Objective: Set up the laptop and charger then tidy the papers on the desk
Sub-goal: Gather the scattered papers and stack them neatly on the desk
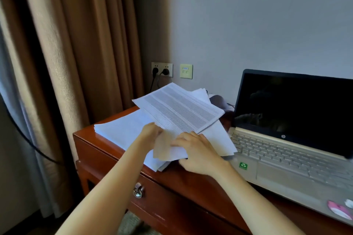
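A loose pile of white papers point(122, 129) covers the left end of the wooden desk point(168, 179). On top, a printed sheet point(181, 109) is lifted and tilted up toward the wall. My left hand point(150, 135) grips the near edge of the raised sheets. My right hand point(198, 153) holds their near right corner, fingers on top and thumb underneath. An open silver laptop point(286, 156) with a dark screen stands on the right of the desk. Two black plugs point(161, 71) sit in the wall socket behind the papers.
Brown curtains point(80, 53) hang at the left, close to the desk's end. A second wall plate point(186, 71) is beside the socket. A grey rounded object point(219, 100) lies behind the papers. The desk drawer has a metal handle point(138, 191). A black cable point(28, 139) crosses the curtain.
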### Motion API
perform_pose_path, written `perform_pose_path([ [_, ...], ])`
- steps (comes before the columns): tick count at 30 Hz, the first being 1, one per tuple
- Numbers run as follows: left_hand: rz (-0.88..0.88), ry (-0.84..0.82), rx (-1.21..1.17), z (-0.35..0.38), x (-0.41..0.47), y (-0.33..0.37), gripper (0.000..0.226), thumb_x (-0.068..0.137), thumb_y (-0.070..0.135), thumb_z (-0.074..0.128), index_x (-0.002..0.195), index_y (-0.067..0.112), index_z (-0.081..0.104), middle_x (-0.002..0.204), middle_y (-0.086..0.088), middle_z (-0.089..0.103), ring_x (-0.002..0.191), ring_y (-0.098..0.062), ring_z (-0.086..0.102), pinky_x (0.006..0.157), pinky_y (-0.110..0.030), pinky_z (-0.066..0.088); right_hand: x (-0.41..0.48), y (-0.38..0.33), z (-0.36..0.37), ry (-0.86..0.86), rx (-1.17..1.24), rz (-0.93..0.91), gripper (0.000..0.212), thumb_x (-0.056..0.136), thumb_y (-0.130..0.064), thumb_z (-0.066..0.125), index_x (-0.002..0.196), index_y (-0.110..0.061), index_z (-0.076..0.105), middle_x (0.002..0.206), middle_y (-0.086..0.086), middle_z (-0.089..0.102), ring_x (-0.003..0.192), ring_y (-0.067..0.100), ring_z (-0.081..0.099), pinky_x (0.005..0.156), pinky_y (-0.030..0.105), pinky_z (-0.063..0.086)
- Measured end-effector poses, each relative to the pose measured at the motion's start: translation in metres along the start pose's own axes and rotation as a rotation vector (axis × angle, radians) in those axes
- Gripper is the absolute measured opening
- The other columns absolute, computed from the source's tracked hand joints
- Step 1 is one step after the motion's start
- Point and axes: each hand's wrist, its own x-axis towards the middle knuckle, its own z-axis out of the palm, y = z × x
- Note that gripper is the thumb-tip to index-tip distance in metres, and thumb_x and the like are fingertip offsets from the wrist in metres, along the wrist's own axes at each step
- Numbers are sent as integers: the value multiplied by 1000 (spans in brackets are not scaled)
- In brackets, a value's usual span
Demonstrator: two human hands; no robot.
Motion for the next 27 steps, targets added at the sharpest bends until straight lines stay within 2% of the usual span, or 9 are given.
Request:
perform_pose_path([
  [3,25,-3,69,-5,-6,-4,29,91,-16,35,88,6,53,81,-12,53,71,-24,53,62,-27,41,1,3,0,-141,355,112,47,79,-34,68,125,-32,54,128,-8,47,120,12,41,104,30,33],
  [6,16,-10,88,-7,-10,-9,51,94,-11,37,140,9,35,130,-18,51,118,-34,51,87,-32,42,14,21,-3,128,452,255,34,85,-22,65,118,-18,60,127,3,51,122,19,45,104,28,32],
  [8,34,-35,164,-12,-8,-15,56,95,-5,41,146,14,28,133,-16,49,116,-32,53,85,-33,45,19,39,-8,327,427,422,32,86,-12,60,118,-12,61,129,8,51,124,22,44,102,26,30],
  [11,80,-31,332,-15,-5,-20,54,97,5,44,146,19,28,100,-4,55,75,-17,53,60,-21,44,21,65,-10,387,420,683,40,90,-10,53,129,-5,51,134,18,45,124,31,42,102,31,32],
  [15,104,-8,399,-11,-1,-19,51,98,4,40,146,21,29,108,1,48,88,-17,48,59,-13,40,25,81,-4,353,526,830,49,95,-15,46,141,-1,35,143,20,38,132,33,37,104,33,31],
  [18,105,-6,425,-9,3,-19,42,97,5,43,138,16,40,123,-7,52,111,-26,52,85,-23,42,25,80,-6,497,515,818,28,90,-7,49,114,0,61,114,19,63,110,34,56,73,27,36],
  [20,60,29,431,-8,8,-20,14,95,7,46,104,12,57,100,-9,57,88,-24,56,74,-26,43,20,77,-11,519,477,823,24,85,-2,49,100,-5,68,99,13,67,96,32,60,66,24,34],
  [22,49,89,488,-7,13,-22,25,96,12,45,71,10,48,71,-7,48,61,-18,42,57,-22,35,13,75,-17,440,437,868,19,81,-5,51,87,-13,67,86,6,62,87,29,59,65,25,37],
  [27,4,152,529,-6,18,-21,21,100,17,38,86,6,48,79,-5,46,76,-19,43,67,-24,35,4,76,-33,116,600,991,7,72,-3,54,67,-7,53,59,8,52,50,24,53,45,21,34],
])
